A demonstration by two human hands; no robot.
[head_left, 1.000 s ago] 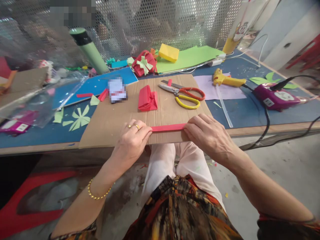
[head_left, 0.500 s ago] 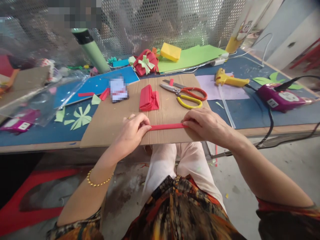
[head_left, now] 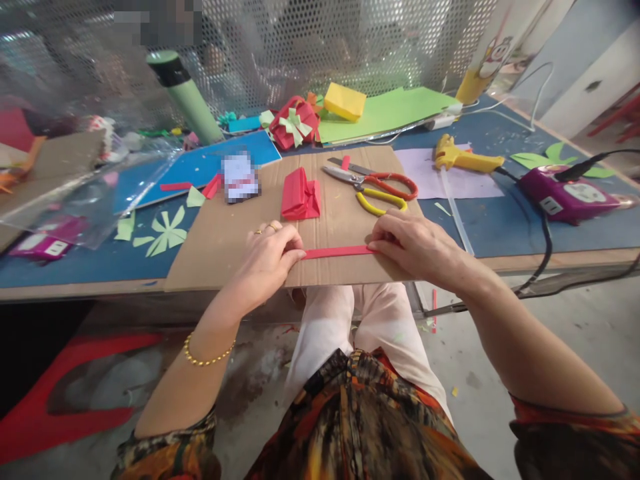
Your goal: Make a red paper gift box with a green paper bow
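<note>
A narrow red paper strip (head_left: 337, 253) stretches between my two hands, just over the near part of a cardboard sheet (head_left: 225, 247). My left hand (head_left: 273, 257) pinches its left end between thumb and fingers. The right end is pinched by my right hand (head_left: 410, 243). Beyond the strip, a small folded red paper piece (head_left: 301, 195) sits on the cardboard. Scissors (head_left: 370, 185) with one orange and one yellow handle lie to its right, blades apart, with a small red scrap by the blades.
A yellow glue gun (head_left: 465, 157) rests on pale purple paper at the right, near a purple power block (head_left: 567, 193) with cords. A phone (head_left: 240, 177) lies left of centre. Behind stand a green bottle (head_left: 193, 103), a red paper bag with a bow (head_left: 294, 123) and green sheets (head_left: 390, 113).
The view has shifted slightly. Both hands keep their pinch on the red strip, which stays stretched in nearly the same place.
</note>
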